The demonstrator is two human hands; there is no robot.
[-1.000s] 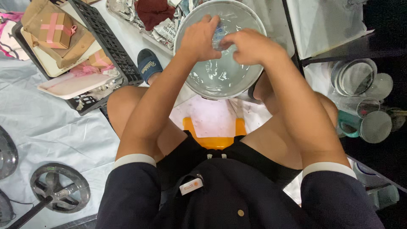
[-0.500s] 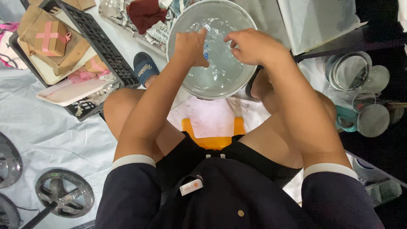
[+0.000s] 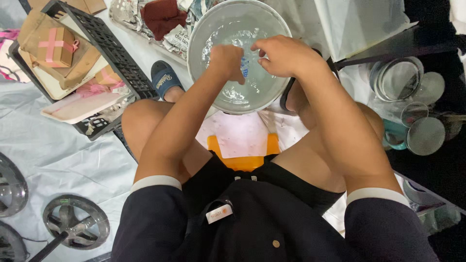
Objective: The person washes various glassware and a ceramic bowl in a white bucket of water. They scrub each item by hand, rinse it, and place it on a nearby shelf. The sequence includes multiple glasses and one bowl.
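**Small item being rinsed in water basin**

Both hands work inside the metal basin (image 3: 239,56) on the floor between the knees. The left hand (image 3: 225,60) is curled, and the right hand (image 3: 284,54) pinches a small clear object (image 3: 246,65) at the waterline. Recommended: keep it low over the water, grip light.
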